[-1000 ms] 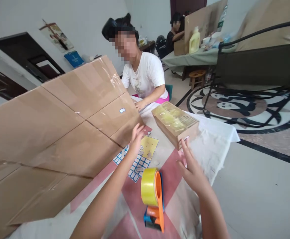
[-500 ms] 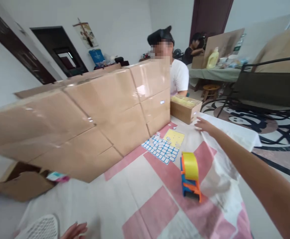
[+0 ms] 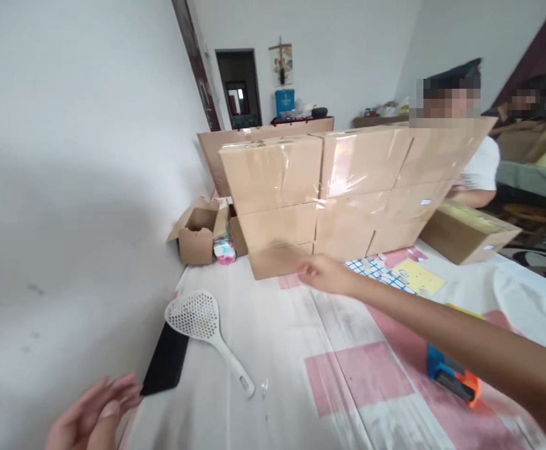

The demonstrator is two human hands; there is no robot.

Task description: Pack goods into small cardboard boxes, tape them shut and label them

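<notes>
My left hand (image 3: 97, 409) is at the lower left, fingers loosely bent with nothing visible in them. Its fingertips come close to the corner of a flat black object (image 3: 165, 362) beside the wall; whether they touch it I cannot tell. A white slotted skimmer (image 3: 195, 315) lies partly over that object. My right hand (image 3: 322, 273) reaches across the table in front of the wall of cardboard boxes (image 3: 282, 219). Motion smears its fingers. Under my right forearm is a blue and orange tape dispenser (image 3: 455, 375), partly covered by the arm.
An open carton (image 3: 197, 244) stands by the wall at left. Blue-edged labels (image 3: 376, 272) and a yellow sheet (image 3: 420, 278) lie beside the boxes. A person (image 3: 481, 165) sits behind a long carton (image 3: 470, 234); another person is further back at right.
The view has swung left, bringing the skimmer and the black object into full sight. My right hand has moved from beside the long carton to the front of the box wall.
</notes>
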